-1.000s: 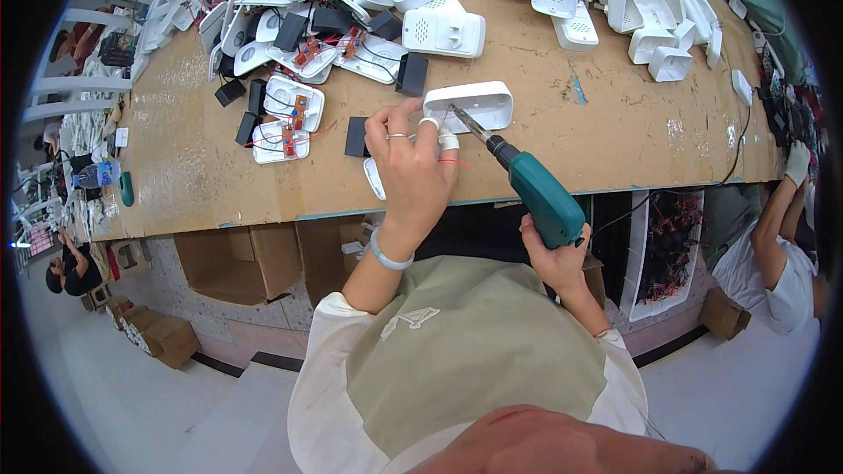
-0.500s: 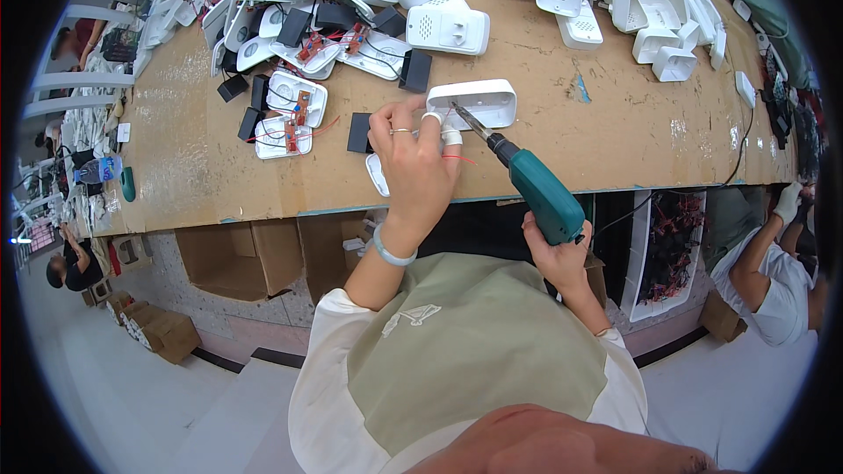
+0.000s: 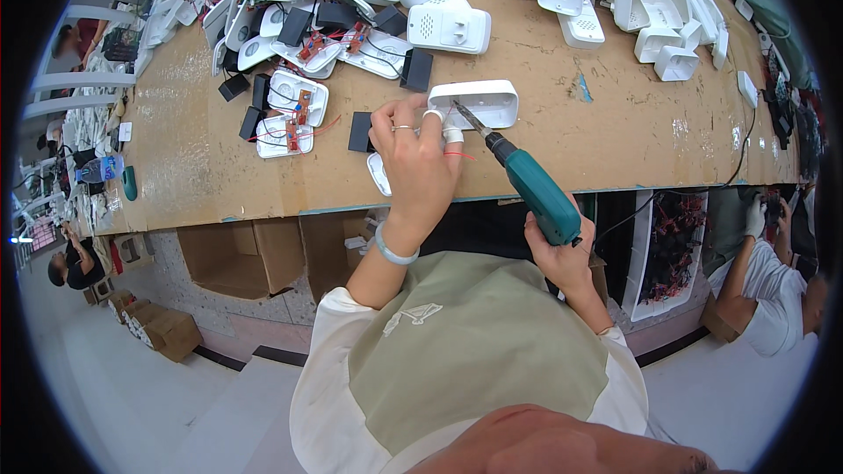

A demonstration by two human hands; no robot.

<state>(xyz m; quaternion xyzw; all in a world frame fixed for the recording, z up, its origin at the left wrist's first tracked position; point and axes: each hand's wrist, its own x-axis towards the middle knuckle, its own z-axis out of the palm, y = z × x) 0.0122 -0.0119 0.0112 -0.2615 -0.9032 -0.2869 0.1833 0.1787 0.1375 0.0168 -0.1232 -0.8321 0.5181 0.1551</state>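
My right hand [image 3: 562, 250] is wrapped around a green corded hand tool [image 3: 542, 196] with a black collar and slim metal tip. Its tip reaches into a white plastic shell [image 3: 498, 105], which stands on its side with the hollow facing me. My left hand [image 3: 417, 154] is closed at the shell's near left edge, with white covers on the thumb and a finger. A thin red wire [image 3: 463, 155] sticks out from its pinch; the fingertips partly hide the contact. Beside that hand lie a black box [image 3: 360, 132] and a white cover [image 3: 378, 174], partly hidden beneath it.
White covers with red circuit boards [image 3: 299, 110], black boxes and wires are heaped at the left. More white shells [image 3: 654, 13] are piled far right. A black cord [image 3: 738, 162] crosses the right table edge. Below stands a white bin [image 3: 672, 246] of wired parts; another person [image 3: 764, 290] sits at right.
My hands and the tool hold almost the same place, with only a tiny shift in view. At the right, the other person's hands have come up together around a dark object.
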